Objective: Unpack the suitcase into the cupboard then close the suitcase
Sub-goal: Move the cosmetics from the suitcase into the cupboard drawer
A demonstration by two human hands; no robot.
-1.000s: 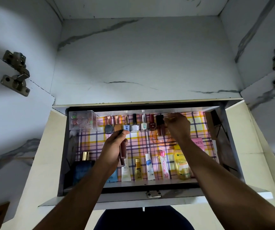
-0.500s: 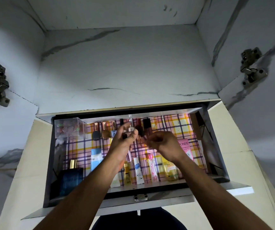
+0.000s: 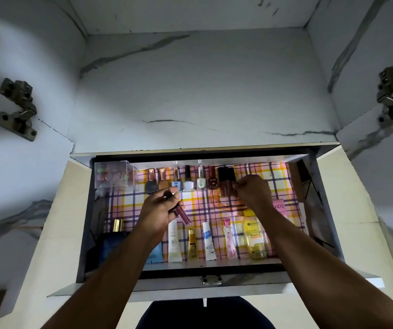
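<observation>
Cupboard walls (image 3: 190, 91) smooth matt marble-look laminate with grey veins; hinges (image 3: 19, 108) dull metal; drawer liner (image 3: 214, 205) glossy checked sheet; organiser box (image 3: 113, 173) clear plastic; nail-polish bottles (image 3: 188, 180) glossy glass; yellow bottle (image 3: 254, 238) translucent plastic.

A checked pink-and-yellow liner (image 3: 273, 184) covers the drawer (image 3: 328, 210) floor; nail polish bottles (image 3: 188, 181) line its far edge, tubes (image 3: 174, 243) and a yellow bottle (image 3: 254, 238) its near edge.
</observation>
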